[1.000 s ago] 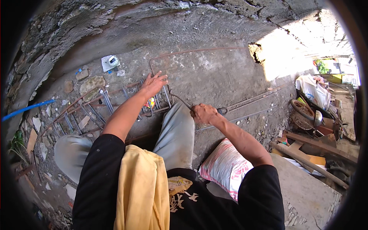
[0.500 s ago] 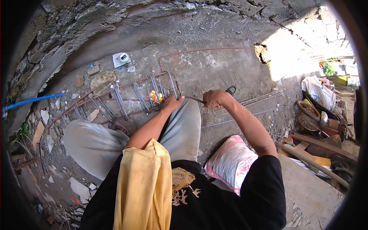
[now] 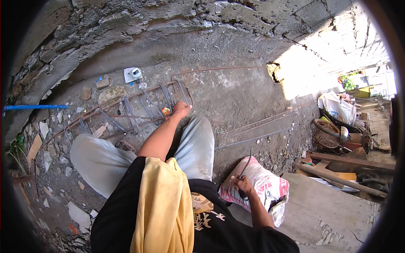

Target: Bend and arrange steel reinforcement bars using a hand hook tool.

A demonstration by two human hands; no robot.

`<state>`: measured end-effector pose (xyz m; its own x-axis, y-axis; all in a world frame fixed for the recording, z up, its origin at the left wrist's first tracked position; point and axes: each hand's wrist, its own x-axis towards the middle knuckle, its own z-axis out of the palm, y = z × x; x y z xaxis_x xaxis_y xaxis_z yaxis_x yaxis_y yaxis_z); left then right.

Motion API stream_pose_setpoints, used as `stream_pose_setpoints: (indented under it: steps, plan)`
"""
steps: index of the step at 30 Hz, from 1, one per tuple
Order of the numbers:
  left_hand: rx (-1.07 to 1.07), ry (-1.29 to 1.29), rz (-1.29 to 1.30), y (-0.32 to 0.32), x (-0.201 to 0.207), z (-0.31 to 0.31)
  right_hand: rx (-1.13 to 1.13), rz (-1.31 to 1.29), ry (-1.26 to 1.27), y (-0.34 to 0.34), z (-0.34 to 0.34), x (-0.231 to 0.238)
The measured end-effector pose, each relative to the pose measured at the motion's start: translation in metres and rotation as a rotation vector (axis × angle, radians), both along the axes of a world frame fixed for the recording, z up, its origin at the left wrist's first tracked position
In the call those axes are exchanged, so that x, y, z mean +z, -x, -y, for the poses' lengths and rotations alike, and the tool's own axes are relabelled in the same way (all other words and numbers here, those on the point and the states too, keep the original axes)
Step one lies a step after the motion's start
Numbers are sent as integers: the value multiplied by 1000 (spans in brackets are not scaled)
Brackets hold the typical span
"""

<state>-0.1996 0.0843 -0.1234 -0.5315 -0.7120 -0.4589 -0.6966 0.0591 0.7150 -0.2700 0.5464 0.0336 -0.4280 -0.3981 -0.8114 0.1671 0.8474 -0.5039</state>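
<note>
My left hand (image 3: 181,109) is closed on the near right corner of a rebar cage (image 3: 157,120), a frame of rusty long bars with several grey stirrups that lies on the ground past my knees. A small red and yellow wrapper (image 3: 166,111) sits beside its fingers. Off to the right, my right hand (image 3: 243,185) grips the dark handle of a tie-wire hook (image 3: 249,162), its thin curved shaft pointing away from me. That hand is over a white and pink woven sack (image 3: 266,185).
Thin wires (image 3: 218,134) lie by my right knee, near long loose bars (image 3: 270,120). Beyond the cage are a tape measure (image 3: 136,73), stones (image 3: 112,94) and a cracked wall (image 3: 168,42). Scrap timber (image 3: 344,181) and a basket (image 3: 325,133) are at right; a blue pipe (image 3: 36,107) is at left.
My right hand has swung from beside the cage's right end back toward me and over the sack, carrying the hook. My left hand has stayed at the cage corner.
</note>
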Motion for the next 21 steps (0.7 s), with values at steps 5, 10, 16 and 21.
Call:
stream_pose_setpoints:
  steps: [5,10,16,21]
  plan:
    - [-77,-11,-1,0,-6,-8,-306,123,90,-57,-4,11]
    - [57,-98,-107,-21,-15,-4,-212,47,39,-73,-20,1]
    - [-2,-77,-24,5,7,-14,-55,-147,-173,-52,-28,15]
    - [-65,-163,-111,3,-29,5,114,-361,-179,-38,3,5]
